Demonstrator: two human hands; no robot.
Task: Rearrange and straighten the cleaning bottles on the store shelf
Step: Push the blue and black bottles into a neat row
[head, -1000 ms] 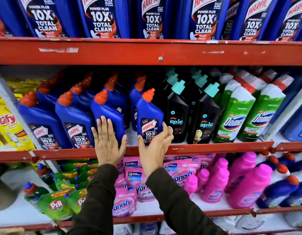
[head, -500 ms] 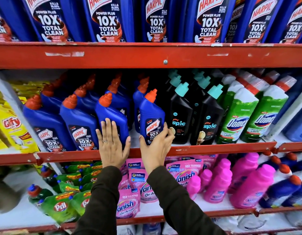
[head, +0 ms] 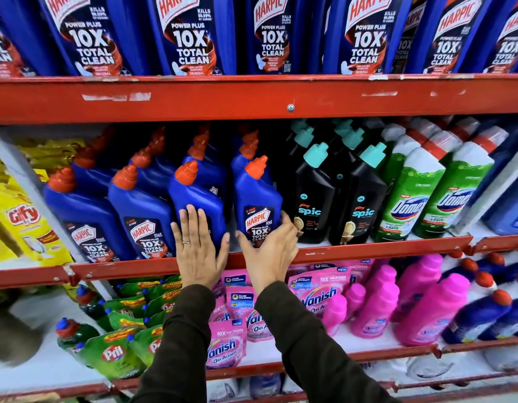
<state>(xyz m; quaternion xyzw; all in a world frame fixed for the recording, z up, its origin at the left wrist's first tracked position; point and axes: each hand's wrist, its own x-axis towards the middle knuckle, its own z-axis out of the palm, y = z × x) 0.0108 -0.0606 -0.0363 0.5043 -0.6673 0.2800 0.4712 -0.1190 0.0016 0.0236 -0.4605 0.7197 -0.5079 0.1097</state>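
Blue Harpic bottles with orange caps stand in rows on the middle red shelf (head: 368, 251). My left hand (head: 198, 245) lies flat, fingers apart, against the lower front of the third front-row Harpic bottle (head: 193, 196), whose label I cannot see. My right hand (head: 269, 251) cups the base of the fourth Harpic bottle (head: 259, 199), thumb on its left side, fingers curled round its right side. That bottle's label faces me. It stands close to the black Spic bottles (head: 310, 199), with a gap between it and the third bottle.
Green Domex bottles (head: 409, 205) stand right of the Spic bottles. Yellow Gify packs (head: 22, 216) are at far left. Large Harpic bottles (head: 190, 39) fill the top shelf. Below are Pril pouches (head: 112, 353), Vanish pouches (head: 222, 347) and pink bottles (head: 432, 309).
Both hands stay on the same two Harpic bottles. My right hand has slipped a little lower on its bottle, and the view has shifted slightly downward.
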